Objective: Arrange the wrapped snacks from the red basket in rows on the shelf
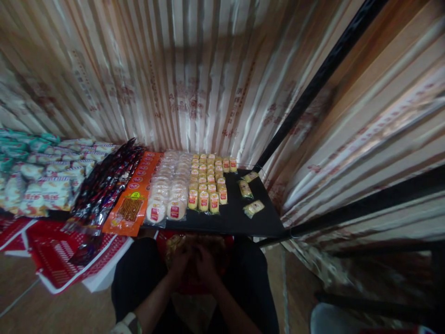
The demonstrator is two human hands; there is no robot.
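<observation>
My left hand [180, 266] and my right hand [206, 266] are together below the front edge of a black shelf [239, 213], over a red bag [198, 246] of yellowish snack packs on my lap. Both hands are dark and blurred; the fingers look curled into the bag, and what they hold is hidden. On the shelf stand rows of small yellow snack packs [207, 181], with three loose ones [253, 208] lying to their right.
Left of the yellow packs lie round white rice-cracker packs [168, 185], orange packs [134, 204], dark red packs [107, 181] and green-and-white bags [41, 171]. A red-and-white carton [59, 260] sits lower left. Striped wrapping covers the walls; black frame bars [313, 83] cross right.
</observation>
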